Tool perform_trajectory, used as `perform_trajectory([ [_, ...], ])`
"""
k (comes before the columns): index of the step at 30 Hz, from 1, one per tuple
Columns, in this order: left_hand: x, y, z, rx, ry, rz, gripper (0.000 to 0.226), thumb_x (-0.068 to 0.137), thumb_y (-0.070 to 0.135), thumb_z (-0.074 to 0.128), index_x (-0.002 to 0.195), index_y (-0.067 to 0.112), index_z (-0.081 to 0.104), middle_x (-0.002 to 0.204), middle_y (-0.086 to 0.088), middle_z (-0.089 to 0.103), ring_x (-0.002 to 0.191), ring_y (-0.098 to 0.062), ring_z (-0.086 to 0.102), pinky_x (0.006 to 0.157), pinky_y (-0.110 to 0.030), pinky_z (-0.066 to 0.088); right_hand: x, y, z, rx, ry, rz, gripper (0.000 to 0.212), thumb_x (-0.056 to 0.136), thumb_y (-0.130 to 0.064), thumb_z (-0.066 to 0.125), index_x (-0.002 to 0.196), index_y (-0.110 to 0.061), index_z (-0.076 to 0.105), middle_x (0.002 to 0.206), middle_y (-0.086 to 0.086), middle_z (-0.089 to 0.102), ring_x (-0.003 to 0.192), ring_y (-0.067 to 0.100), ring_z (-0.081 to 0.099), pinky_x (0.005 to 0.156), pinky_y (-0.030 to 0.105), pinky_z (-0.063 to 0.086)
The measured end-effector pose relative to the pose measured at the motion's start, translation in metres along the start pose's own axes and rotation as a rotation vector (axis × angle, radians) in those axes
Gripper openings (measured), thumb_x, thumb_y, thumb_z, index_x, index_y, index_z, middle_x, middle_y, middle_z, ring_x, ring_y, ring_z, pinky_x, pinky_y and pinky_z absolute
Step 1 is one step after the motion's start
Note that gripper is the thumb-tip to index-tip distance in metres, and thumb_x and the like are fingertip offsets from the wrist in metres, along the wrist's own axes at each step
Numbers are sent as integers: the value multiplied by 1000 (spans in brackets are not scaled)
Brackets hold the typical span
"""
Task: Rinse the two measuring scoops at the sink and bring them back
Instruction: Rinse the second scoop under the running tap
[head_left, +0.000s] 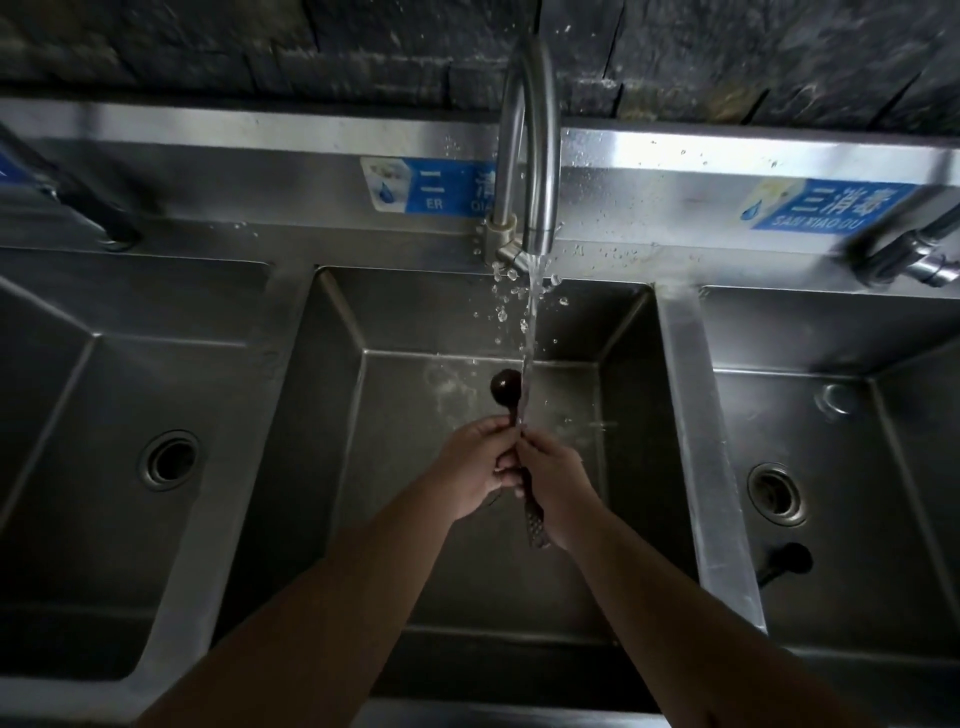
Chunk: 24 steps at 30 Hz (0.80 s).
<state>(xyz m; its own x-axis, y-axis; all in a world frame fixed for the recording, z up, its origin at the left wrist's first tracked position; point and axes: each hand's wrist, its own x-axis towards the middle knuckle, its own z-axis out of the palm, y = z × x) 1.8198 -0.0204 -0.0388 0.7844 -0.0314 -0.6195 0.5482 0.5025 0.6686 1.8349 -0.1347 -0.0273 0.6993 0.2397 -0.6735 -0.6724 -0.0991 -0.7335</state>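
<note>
Scoops (505, 385), dark and wet, sit under the tap (540, 208) stream, over the middle basin; left hand (480, 473) and right hand (553, 480) are both clamped on their handles. Slippery handles could slide free into the basin.

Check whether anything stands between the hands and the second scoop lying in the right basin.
Only the steel divider between the basins lies between them; the second scoop sits uncovered beside the drain. Both hands, left hand and right hand, hold the first scoop under the water.

both hands (511, 470), scoop (506, 385), running faucet (535, 156)
</note>
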Motion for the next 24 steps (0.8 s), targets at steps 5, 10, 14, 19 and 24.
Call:
perform_trajectory([
  [5, 9, 32, 5, 39, 19, 79, 24, 98, 4, 48, 117, -1, 61, 66, -6, 63, 53, -12, 59, 47, -25, 49, 5, -33, 7, 97, -55, -76, 22, 101, -13, 48, 96, -8, 69, 69, 5, 70, 50, 8, 62, 45, 21, 47],
  [10, 13, 69, 7, 54, 2, 185, 20, 97, 10, 52, 111, 5, 66, 89, -13, 68, 70, -17, 65, 53, -26, 46, 14, -63, 18, 179, -102, -141, 25, 101, -16, 49, 109, 2, 66, 86, 18, 66, 68, 22, 60, 64, 33, 48],
  [14, 19, 93, 8, 25, -9, 255, 21, 96, 10, 50, 110, 6, 66, 101, -18, 67, 81, -24, 62, 58, -28, 45, 19, -88, 29, 308, -138, -181, 19, 100, -15, 52, 104, -1, 65, 77, 12, 62, 56, 15, 55, 53, 25, 43],
  [19, 20, 108, 13, 51, 15, 310, 22, 96, 15, 50, 108, 7, 67, 85, -5, 72, 61, -11, 65, 47, -22, 45, 14, -100, 39, 343, -107, -238, 21, 99, -18, 55, 103, -1, 66, 72, 6, 67, 56, 10, 63, 50, 23, 50],
  [24, 18, 77, 15, 3, 45, 221, 16, 94, 14, 55, 99, 3, 66, 73, -10, 66, 56, -20, 60, 48, -25, 43, -2, -66, 30, 87, 32, -240, 14, 95, -11, 61, 106, -5, 67, 75, 8, 69, 59, 13, 63, 55, 27, 53],
])
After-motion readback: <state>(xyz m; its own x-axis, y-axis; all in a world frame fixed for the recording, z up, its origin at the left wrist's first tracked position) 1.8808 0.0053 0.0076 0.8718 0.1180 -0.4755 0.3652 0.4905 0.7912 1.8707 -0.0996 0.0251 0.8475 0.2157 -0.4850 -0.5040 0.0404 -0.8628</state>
